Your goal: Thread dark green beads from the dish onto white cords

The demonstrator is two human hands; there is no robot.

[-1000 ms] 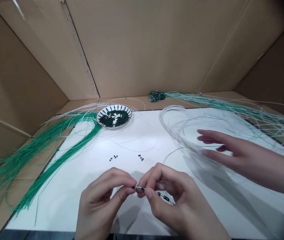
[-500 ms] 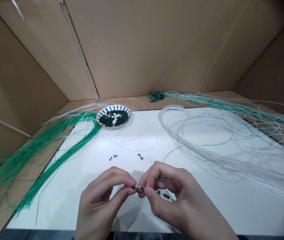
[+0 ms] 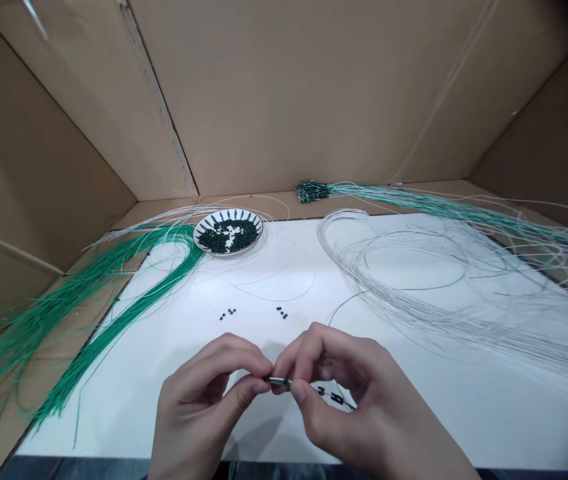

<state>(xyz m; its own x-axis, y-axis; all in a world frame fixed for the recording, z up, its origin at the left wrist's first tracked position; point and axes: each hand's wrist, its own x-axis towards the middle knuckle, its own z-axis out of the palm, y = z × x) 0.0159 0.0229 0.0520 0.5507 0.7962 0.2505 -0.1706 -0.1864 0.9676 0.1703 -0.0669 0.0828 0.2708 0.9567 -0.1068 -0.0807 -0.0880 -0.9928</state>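
Observation:
Between my two hands runs a short stretch of green and white strands (image 3: 279,381) with small black pieces on it. My left hand (image 3: 214,393) pinches its left end between thumb and forefinger. Thumb and fingers of my right hand (image 3: 337,387) are closed on the strands a little further right. More black pieces (image 3: 337,398) sit on the strands under my right palm, partly hidden. Beyond my hands, several loose black pieces lie on the white board in a left group (image 3: 228,313) and a right group (image 3: 282,313).
A patterned plate (image 3: 228,213) at the back holds many tiny dark pieces. Green strands (image 3: 114,320) fan out at left. White strands (image 3: 394,293) loop across the right. A bundle with dark ends (image 3: 313,191) lies along the back. Cardboard walls (image 3: 289,100) enclose the white board (image 3: 129,400).
Both hands stay nearly in place, still pinching the strands. The strand stretch between them has tilted slightly, and a bit more of the black pieces at the right shows.

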